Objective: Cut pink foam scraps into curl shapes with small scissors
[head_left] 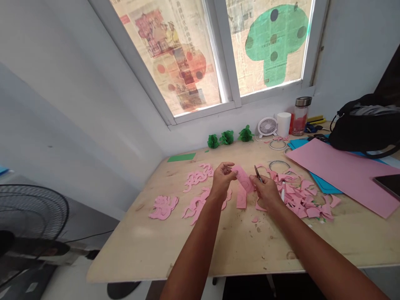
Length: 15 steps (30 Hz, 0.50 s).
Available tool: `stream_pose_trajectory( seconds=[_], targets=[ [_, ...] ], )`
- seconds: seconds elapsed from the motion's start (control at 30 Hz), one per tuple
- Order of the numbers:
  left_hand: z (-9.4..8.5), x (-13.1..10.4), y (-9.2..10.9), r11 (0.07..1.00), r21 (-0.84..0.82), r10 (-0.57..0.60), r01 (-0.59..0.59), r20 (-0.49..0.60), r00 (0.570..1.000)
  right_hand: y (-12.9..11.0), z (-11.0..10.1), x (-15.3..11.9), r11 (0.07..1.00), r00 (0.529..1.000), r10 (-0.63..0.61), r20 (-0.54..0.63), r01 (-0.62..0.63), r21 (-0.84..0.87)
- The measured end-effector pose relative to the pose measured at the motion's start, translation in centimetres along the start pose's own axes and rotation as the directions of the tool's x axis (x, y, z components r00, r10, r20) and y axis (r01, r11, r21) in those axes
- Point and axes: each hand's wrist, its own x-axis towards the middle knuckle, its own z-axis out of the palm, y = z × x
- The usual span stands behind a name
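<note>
A pink paper strip (241, 176) with curved lines on it is raised above the table between my two hands. My left hand (223, 178) pinches its upper left end. With my right hand (267, 191) I grip scissors (257, 173), their dark points aimed up and away; the handles are hidden in my fingers. The fingertips of that hand also meet the strip's right end. Under the strip lies another pink paper piece (241, 199). Left of it are cut pink paper shapes with wavy edges (197, 177), one partly behind my left forearm.
Pink scraps (301, 196) pile up right of my right hand, with a white pen (283, 191) among them. Pink sheets (340, 173) lie over blue ones farther right. Green paper ornaments (227, 137), a small fan (267, 126), a glass bottle (301, 116) and a black bag (364, 125) stand at the back.
</note>
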Motion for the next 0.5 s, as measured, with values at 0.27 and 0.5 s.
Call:
stream_pose_trajectory(
  seconds=[0.27,0.5],
  targets=[
    [-0.4,-1.0,-0.9,0.984,-0.143,-0.105,0.107,0.018,0.994,1.0,-0.1,0.5,0.996,0.999,-0.028,0.02,0.03,-0.079],
    [-0.9,-2.6,-1.4,0.975,0.07,-0.224,0.213,0.286,0.932,-0.1,0.5,-0.4,0.989,0.998,-0.063,0.025,0.066,-0.135]
  ],
)
